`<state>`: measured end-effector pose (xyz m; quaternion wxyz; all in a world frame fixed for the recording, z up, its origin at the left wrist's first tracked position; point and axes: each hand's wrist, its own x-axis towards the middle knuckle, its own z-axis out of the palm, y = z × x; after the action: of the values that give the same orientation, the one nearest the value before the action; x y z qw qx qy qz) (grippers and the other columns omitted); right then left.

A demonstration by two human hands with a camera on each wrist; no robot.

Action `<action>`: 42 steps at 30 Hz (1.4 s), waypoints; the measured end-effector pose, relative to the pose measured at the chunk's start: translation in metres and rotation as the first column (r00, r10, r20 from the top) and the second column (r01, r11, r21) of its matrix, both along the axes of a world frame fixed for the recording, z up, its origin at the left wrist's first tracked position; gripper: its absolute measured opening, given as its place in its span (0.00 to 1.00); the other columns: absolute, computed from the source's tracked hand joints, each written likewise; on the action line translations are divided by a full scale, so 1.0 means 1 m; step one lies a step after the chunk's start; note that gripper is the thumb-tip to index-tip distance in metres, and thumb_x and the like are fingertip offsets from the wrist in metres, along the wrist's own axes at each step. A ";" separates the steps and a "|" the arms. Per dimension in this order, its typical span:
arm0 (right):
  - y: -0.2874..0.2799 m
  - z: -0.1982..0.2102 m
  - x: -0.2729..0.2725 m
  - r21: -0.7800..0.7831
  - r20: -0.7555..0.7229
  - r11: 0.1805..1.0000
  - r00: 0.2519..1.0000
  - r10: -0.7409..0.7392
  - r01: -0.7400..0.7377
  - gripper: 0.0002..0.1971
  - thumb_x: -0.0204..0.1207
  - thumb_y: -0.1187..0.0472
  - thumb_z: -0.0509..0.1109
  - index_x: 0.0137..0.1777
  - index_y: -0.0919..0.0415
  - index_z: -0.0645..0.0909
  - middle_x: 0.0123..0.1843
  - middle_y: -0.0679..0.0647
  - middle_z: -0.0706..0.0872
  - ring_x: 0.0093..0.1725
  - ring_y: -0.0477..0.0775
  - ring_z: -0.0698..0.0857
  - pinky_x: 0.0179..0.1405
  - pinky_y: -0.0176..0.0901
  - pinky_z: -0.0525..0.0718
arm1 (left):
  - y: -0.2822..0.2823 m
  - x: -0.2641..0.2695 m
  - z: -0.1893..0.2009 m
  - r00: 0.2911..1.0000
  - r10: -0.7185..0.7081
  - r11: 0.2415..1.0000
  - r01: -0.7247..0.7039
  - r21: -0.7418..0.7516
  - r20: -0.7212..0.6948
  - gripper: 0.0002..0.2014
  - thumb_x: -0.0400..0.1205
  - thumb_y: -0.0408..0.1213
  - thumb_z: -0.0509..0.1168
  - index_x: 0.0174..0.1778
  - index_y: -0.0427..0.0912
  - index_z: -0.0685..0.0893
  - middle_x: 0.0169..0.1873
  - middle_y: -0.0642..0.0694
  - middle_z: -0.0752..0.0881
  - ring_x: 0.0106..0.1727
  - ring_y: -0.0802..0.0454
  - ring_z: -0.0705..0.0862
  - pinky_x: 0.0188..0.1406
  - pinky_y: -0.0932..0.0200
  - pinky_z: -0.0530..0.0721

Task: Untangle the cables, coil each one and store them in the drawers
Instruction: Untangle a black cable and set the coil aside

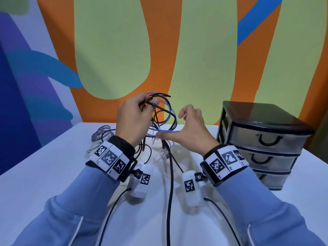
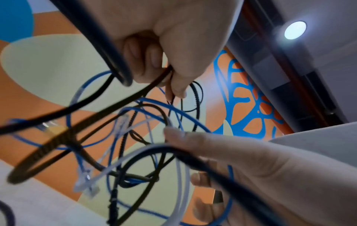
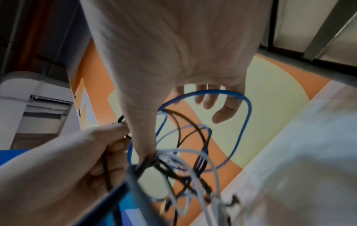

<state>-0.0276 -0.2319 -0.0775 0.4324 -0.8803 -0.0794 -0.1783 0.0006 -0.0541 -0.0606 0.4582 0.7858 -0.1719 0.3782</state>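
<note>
— Sleeves [image 1: 74, 208] first, pale blue, at 7 and 5 o'clock in the head view, each wrist wrapped in a marker band [image 1: 111, 159]. What runs between them?

— One black lead [image 1: 170, 192] straight up the white table [image 1: 44, 174] toward 12, into the tangle [image 1: 162, 119].

— Is the tangle lying on the table?

— Partly. Its upper loops are lifted, and the lower strands hang down to the surface. Blue cable [image 1: 173, 118], black cable [image 1: 166, 108] and white cable [image 2: 181, 183] cross one another in it.

— Left hand [image 1: 133, 119]?

— Raised at about 11 from centre, thumb and forefinger pinched on a brown braided cable [image 1: 148, 102]; the other fingers are curled in.

— Right hand [image 1: 190, 132]?

— At 1 o'clock, spread wide. Its thumb [image 1: 164, 135] lies against the blue strand and the knot below; the fingers [image 3: 209, 99] stand apart and loose, gripping nothing, with a blue loop passing under them.

— Anything off to the side?

— A grey coil [image 1: 101, 133] and a white coil [image 1: 92, 149] lie at 10 o'clock, just beyond the left wrist.

— Drawers [image 1: 264, 148]?

— Black-framed unit at 3 o'clock on the table, three clear drawers, all pushed in. Behind everything, an orange and green wall [image 1: 159, 50].
</note>
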 end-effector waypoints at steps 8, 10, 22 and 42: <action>-0.011 0.009 -0.008 -0.115 -0.184 0.965 0.960 0.213 -0.236 0.16 0.69 0.46 0.87 0.50 0.46 0.85 0.59 0.57 0.86 0.53 0.48 0.81 0.52 0.44 0.77 | 0.011 0.009 -0.003 0.992 0.102 0.992 -0.107 -0.073 -0.069 0.16 0.89 0.51 0.66 0.40 0.45 0.83 0.26 0.49 0.74 0.35 0.40 0.70 0.34 0.47 0.65; -0.011 0.013 -0.010 -0.173 -0.054 0.979 0.994 0.097 -0.105 0.23 0.65 0.41 0.87 0.44 0.49 0.76 0.48 0.49 0.79 0.44 0.47 0.77 0.40 0.42 0.73 | 0.012 0.010 -0.003 0.987 0.113 0.990 -0.122 -0.073 -0.115 0.17 0.90 0.50 0.66 0.38 0.46 0.81 0.26 0.50 0.75 0.36 0.39 0.71 0.34 0.47 0.65; -0.002 0.012 -0.021 -0.291 0.045 0.943 0.983 0.181 -0.160 0.31 0.64 0.38 0.87 0.62 0.41 0.77 0.69 0.48 0.63 0.73 0.51 0.61 0.68 0.46 0.70 | 0.015 0.015 -0.004 0.946 -0.049 0.977 -0.022 -0.212 -0.321 0.13 0.87 0.45 0.71 0.39 0.44 0.85 0.24 0.45 0.85 0.27 0.44 0.75 0.32 0.50 0.75; 0.031 -0.014 -0.014 0.546 -0.425 0.787 0.714 0.556 -0.287 0.10 0.84 0.55 0.75 0.58 0.60 0.91 0.45 0.54 0.90 0.36 0.46 0.84 0.38 0.37 0.86 | 0.008 -0.007 0.012 0.845 -0.484 0.831 0.362 -0.422 -0.227 0.10 0.89 0.41 0.71 0.52 0.37 0.82 0.29 0.51 0.83 0.23 0.57 0.71 0.17 0.65 0.59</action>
<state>-0.0415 -0.2008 -0.0911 0.6532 -0.7263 -0.1094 0.1843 -0.0063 -0.0460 -0.0481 0.6903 0.6797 -0.1929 0.1562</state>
